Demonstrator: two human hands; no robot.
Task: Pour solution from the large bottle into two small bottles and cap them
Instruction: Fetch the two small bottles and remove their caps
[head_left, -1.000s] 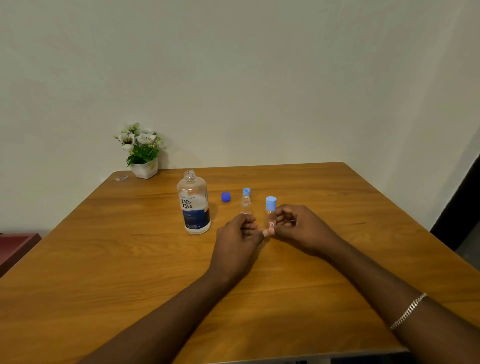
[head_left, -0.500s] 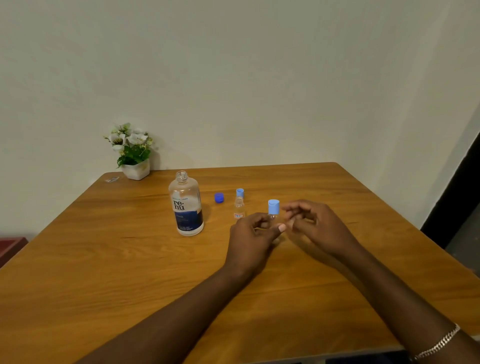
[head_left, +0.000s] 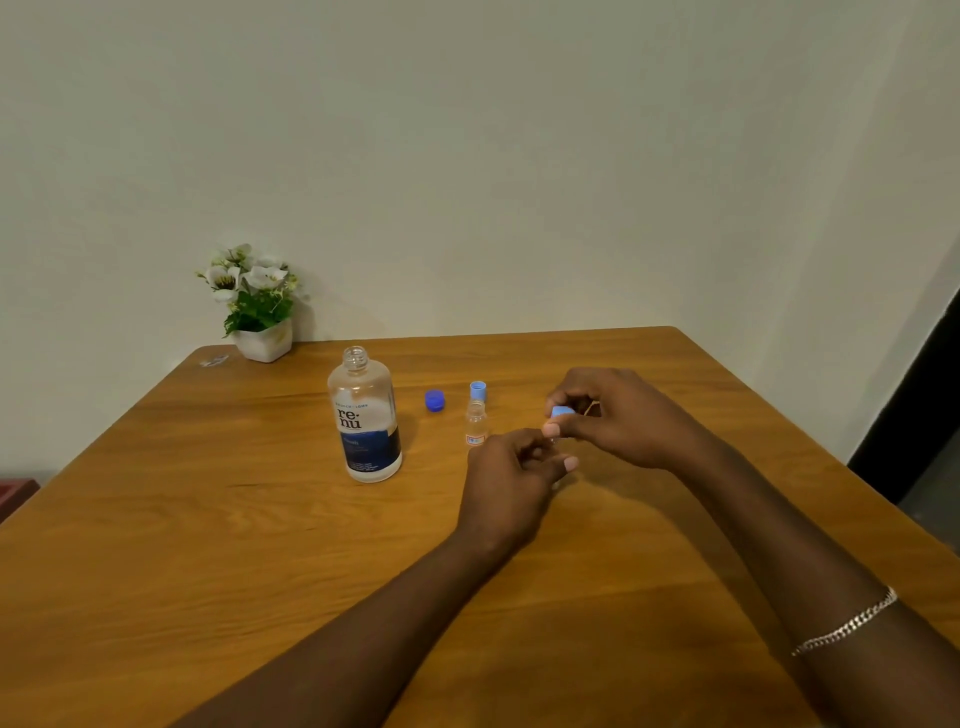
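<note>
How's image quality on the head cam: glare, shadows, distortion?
Head view: soft, even light; faint shadows beside the large bottle and flower pot. No harsh glare; mild sheen on the table. Wide-angle stretch at the edges. Slightly soft overall; bottle label readable. The small bottle is mostly hidden between the left hand and right hand.

Both bare forearms reach forward and converge. The left hand (head_left: 511, 467) curls knuckles-up, its fingertips pinched together in a closed grip low in front. The right hand (head_left: 618, 415), just beyond it, pinches with thumb and fingers; a silver chain bracelet (head_left: 847, 623) circles its wrist.
</note>
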